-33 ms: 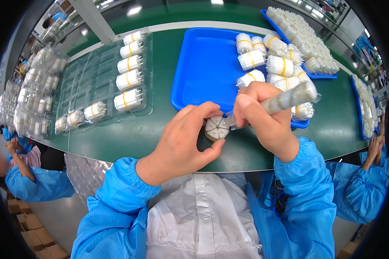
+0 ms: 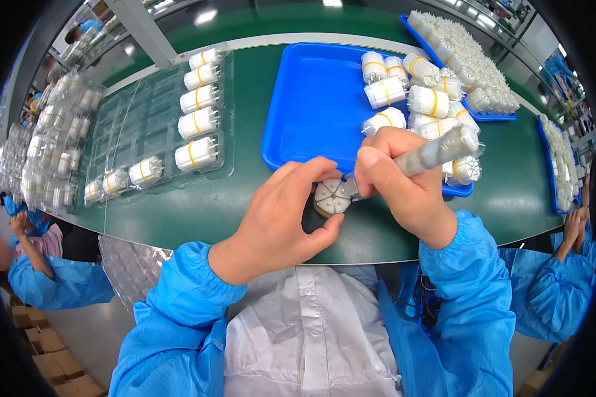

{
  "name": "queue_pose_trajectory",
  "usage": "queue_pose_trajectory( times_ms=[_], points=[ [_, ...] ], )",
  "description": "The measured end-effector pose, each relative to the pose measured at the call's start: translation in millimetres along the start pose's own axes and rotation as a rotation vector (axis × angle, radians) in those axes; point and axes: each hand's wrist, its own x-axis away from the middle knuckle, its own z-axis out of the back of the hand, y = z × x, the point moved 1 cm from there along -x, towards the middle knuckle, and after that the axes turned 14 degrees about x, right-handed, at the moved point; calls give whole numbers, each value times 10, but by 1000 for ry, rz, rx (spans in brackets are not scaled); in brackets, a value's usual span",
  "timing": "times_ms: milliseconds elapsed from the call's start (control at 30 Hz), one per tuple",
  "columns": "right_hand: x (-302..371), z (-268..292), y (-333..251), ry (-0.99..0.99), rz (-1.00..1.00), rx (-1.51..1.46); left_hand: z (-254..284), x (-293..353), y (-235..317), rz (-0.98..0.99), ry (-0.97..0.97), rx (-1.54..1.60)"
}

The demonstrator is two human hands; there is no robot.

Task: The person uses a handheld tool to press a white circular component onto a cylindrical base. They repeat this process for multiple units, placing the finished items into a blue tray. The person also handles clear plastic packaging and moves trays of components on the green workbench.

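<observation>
Left hand [image 2: 268,215] clamped on segmented piece [image 2: 332,198], right hand [image 2: 407,188] on tool [image 2: 437,152]; any lettering unreadable.

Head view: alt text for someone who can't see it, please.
Left hand holds a round segmented part at a green table while the right hand holds a wrapped tool at its edge. Beyond sits a blue tray with white cylinders.

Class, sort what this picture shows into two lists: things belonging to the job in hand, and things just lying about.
Job in hand:
- round segmented piece, held by the left hand
- tool with a wrapped handle, in the right hand
- probably the blue tray of similar-ended white cylinders

Lying about, apparently:
- cardboard boxes
- clear plastic sheet
</observation>
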Motion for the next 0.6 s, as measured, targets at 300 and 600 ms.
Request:
queue_pose_trajectory(
  times_ms=[300, 600],
  points=[
    [60, 27, -45, 11, -60, -103, -69, 27, 14, 31, 66, -24],
    [25, 25, -9, -22, -45, -79, -44, 17, 44, -26, 55, 44]
  ],
)
